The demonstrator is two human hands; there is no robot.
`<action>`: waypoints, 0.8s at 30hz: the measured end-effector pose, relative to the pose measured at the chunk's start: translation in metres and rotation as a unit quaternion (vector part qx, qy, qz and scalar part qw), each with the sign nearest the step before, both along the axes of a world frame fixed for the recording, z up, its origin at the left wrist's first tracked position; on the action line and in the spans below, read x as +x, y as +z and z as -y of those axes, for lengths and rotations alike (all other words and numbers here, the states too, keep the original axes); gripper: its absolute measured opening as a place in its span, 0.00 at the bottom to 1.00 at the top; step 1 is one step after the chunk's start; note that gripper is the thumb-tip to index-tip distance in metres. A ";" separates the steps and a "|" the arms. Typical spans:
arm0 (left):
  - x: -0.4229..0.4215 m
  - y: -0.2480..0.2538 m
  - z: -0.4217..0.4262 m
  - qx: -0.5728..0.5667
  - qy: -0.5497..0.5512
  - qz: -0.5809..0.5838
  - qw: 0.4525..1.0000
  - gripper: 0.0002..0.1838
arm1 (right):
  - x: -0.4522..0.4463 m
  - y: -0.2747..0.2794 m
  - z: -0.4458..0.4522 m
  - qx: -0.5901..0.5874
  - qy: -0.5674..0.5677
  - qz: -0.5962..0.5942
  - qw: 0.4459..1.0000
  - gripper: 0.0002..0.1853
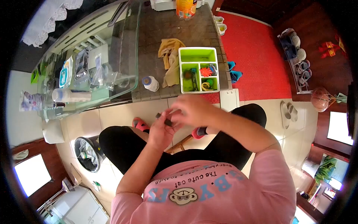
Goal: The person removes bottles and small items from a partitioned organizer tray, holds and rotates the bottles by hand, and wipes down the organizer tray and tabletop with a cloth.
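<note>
A small dark bar-shaped piece (164, 120) is held in the fingers of my left hand (161, 133), above the floor between my knees. What kind of thing it is cannot be made out. My right hand (194, 111) is close against it, slightly blurred, with curled fingers meeting at the piece's side. Whatever those fingers pinch is hidden. Beyond my hands, on the low table, stands a white-and-green divided box (198, 54) holding a red spiky item, a yellow band and dark tools. A white bottle (150, 83) and a tan cloth (172, 67) are left of it.
The glass-topped section (126, 59) of the table carries packets and a white tube (71, 95). An orange-labelled container (186, 8) is at the far end. A trash bin (88, 154) is beside my left knee. A shoe rack (296, 59) stands right of the red mat (253, 56).
</note>
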State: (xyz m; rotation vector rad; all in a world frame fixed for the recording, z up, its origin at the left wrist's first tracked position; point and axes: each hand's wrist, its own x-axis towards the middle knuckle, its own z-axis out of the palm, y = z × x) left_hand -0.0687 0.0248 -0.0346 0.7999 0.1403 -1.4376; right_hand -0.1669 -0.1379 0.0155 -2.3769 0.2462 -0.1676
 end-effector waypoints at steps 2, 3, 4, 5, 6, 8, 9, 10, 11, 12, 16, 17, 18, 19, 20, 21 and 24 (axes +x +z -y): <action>0.011 0.004 -0.004 0.023 0.066 -0.021 0.997 0.17 | 0.010 -0.006 0.045 -0.125 -0.045 0.001 0.991 0.11; 0.015 0.005 -0.005 0.033 0.077 -0.020 0.996 0.18 | 0.018 -0.010 0.064 -0.210 -0.051 -0.051 0.975 0.08; 0.018 0.009 -0.003 0.034 0.084 -0.020 0.996 0.18 | 0.023 -0.019 0.080 -0.297 -0.038 -0.035 0.953 0.06; 0.021 0.016 -0.002 -0.005 0.083 -0.040 0.996 0.20 | 0.033 -0.030 0.090 -0.343 -0.011 -0.070 0.937 0.05; 0.023 0.021 -0.003 -0.042 0.082 -0.058 0.994 0.23 | 0.040 -0.035 0.094 -0.360 0.017 -0.094 0.928 0.05; 0.028 0.024 -0.005 -0.070 0.097 -0.072 0.990 0.27 | 0.055 -0.053 0.093 -0.415 0.035 -0.179 0.891 0.05; 0.031 0.027 -0.007 -0.104 0.089 -0.092 0.986 0.27 | 0.057 -0.055 0.090 -0.412 0.046 -0.173 0.893 0.05; 0.034 0.029 -0.008 -0.141 0.078 -0.111 0.981 0.28 | 0.057 -0.054 0.091 -0.420 0.036 -0.159 0.893 0.06; 0.037 0.026 -0.010 -0.166 0.075 -0.121 0.976 0.28 | 0.059 -0.054 0.090 -0.428 0.024 -0.145 0.892 0.07; 0.038 0.027 -0.013 -0.164 0.083 -0.118 0.976 0.28 | 0.059 -0.054 0.088 -0.426 0.031 -0.140 0.893 0.07; 0.036 0.038 -0.015 -0.176 0.070 -0.069 0.980 0.26 | 0.055 -0.054 0.078 -0.436 0.046 -0.219 0.872 0.07; 0.035 0.041 -0.013 -0.127 0.058 0.030 0.990 0.25 | 0.054 -0.055 0.076 -0.444 0.040 -0.221 0.867 0.07; 0.033 0.044 -0.013 -0.076 0.045 0.128 0.988 0.24 | 0.054 -0.056 0.075 -0.451 0.033 -0.223 0.863 0.07; 0.031 0.046 -0.014 -0.076 0.047 0.128 0.988 0.24 | 0.053 -0.058 0.075 -0.453 0.035 -0.222 0.863 0.07; 0.030 0.048 -0.015 -0.071 0.025 0.244 0.967 0.23 | 0.054 -0.060 0.075 -0.452 0.026 -0.215 0.866 0.07; 0.030 0.050 -0.016 -0.065 0.001 0.355 0.932 0.23 | 0.054 -0.060 0.074 -0.450 0.016 -0.208 0.868 0.08; 0.028 0.053 -0.020 -0.078 -0.021 0.428 0.900 0.21 | 0.055 -0.061 0.074 -0.451 0.014 -0.227 0.863 0.07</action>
